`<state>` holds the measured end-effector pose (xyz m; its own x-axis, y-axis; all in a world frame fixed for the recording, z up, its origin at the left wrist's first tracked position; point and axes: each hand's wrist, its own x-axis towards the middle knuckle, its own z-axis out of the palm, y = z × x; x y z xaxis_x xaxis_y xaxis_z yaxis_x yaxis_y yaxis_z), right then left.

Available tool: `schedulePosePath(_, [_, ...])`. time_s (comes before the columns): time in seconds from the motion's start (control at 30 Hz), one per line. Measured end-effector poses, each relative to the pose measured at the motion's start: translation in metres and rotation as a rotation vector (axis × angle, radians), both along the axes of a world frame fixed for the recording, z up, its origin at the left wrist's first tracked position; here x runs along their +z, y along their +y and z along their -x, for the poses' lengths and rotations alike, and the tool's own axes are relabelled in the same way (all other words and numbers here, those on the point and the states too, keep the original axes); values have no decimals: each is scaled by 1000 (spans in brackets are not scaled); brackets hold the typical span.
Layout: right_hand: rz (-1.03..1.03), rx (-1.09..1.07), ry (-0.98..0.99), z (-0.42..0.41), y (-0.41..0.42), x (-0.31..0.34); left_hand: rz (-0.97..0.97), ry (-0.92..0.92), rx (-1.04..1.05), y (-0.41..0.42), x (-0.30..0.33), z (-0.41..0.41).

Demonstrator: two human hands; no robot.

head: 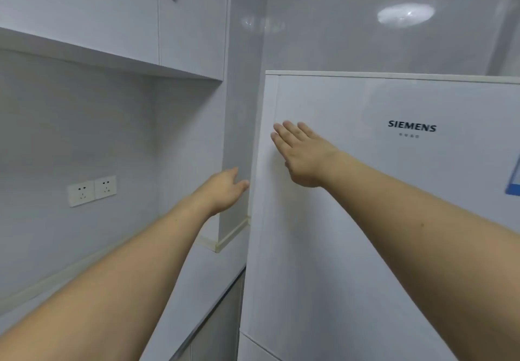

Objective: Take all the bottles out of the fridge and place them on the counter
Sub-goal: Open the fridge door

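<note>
Left hand (225,189) fingertips hidden behind fridge door (351,220) edge.

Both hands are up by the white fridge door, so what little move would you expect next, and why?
Probably pulling the fridge door open by its left edge. It looks shut, no bottles show, the right hand lies flat near that edge and the left hand reaches beside it. The counter waits below.
</note>
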<state>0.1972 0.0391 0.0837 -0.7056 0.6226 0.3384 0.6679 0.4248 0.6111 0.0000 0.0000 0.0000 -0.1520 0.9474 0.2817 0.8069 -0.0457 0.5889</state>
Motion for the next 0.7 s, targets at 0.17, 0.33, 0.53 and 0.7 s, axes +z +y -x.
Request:
schedulePosePath(0.17, [-114,32,-128,36,44,3,43,-94,-28,42,-12,7])
schedulePosePath(0.33, [-246,53,-266,53,74,-2,29,-245,-121,69,-26,1])
schedulePosePath(0.53, [-367,181,-206,59,101,-8,-109,-557,-228,92,-38,-5])
schedulePosePath(0.7, [-384,294,-155,57,106,-15,-131,-651,-241,92,-44,-4])
